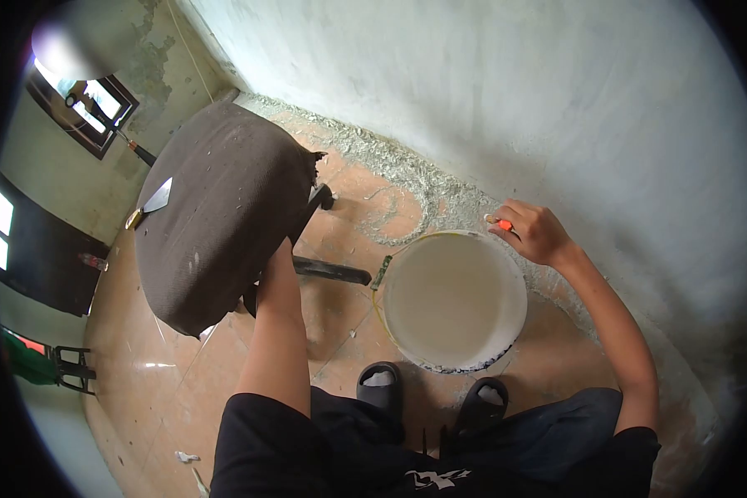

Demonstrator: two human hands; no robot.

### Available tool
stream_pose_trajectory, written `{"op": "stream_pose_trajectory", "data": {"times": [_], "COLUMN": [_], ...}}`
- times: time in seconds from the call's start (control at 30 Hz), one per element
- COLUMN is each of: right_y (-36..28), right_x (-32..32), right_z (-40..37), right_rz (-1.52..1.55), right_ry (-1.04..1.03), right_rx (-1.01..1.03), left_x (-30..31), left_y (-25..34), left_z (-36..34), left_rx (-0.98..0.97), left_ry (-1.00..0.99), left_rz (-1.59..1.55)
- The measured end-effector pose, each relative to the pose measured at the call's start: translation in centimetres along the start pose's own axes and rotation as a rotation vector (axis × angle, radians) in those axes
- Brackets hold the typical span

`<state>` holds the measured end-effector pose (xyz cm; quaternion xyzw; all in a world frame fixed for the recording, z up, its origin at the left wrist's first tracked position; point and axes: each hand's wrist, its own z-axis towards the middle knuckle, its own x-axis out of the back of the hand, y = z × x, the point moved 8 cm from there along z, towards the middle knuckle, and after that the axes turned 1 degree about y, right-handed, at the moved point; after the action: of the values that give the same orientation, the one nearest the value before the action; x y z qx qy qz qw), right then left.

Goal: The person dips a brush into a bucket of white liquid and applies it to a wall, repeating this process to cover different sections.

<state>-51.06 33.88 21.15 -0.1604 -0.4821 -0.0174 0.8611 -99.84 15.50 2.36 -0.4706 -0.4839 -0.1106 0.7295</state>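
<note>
A chair with a dark brown cloth seat (224, 199) stands at the left. My left hand (272, 264) reaches under the seat's near edge, its fingers hidden by the seat. On the seat lies a putty knife (158, 196) with a flat metal blade. A round white bucket (455, 300) holding pale, cloudy liquid stands on the floor in front of my feet. Just past the bucket's upper right rim, my right hand (535, 232) is closed around an orange handle (505, 224); the rest of that tool cannot be made out.
Scraped debris (423, 178) lies along the foot of the pale wall (490, 91). Chair legs (332, 270) stick out between seat and bucket. A small dark stool (76, 369) stands at far left. Scraps (187, 456) lie on the tiles at lower left.
</note>
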Motion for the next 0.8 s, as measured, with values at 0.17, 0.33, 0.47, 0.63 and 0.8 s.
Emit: {"op": "stream_pose_trajectory", "data": {"times": [0.17,0.33,0.47,0.63,0.8], "right_y": [0.1,0.6,0.5,0.0,0.0], "right_x": [0.2,-0.2,-0.1,0.0,0.8], "right_z": [0.1,0.3,1.0,1.7,2.2], "right_rz": [0.008,0.026,0.012,0.038,0.083], "right_ry": [0.002,-0.023,0.009,0.026,0.07], "right_rx": [0.013,0.0,0.007,0.024,0.008], "left_x": [-2.1,-5.3,-7.5,-9.4,-10.7], "left_y": [-2.8,-5.9,-8.5,-11.3,-12.7], "left_z": [-2.9,-5.1,-8.0,-10.3,-11.7], "left_rx": [0.002,0.002,0.027,0.047,0.054], "left_ry": [-0.069,-0.147,-0.219,-0.294,-0.352], "left_rz": [0.027,0.053,0.062,0.081,0.092]}}
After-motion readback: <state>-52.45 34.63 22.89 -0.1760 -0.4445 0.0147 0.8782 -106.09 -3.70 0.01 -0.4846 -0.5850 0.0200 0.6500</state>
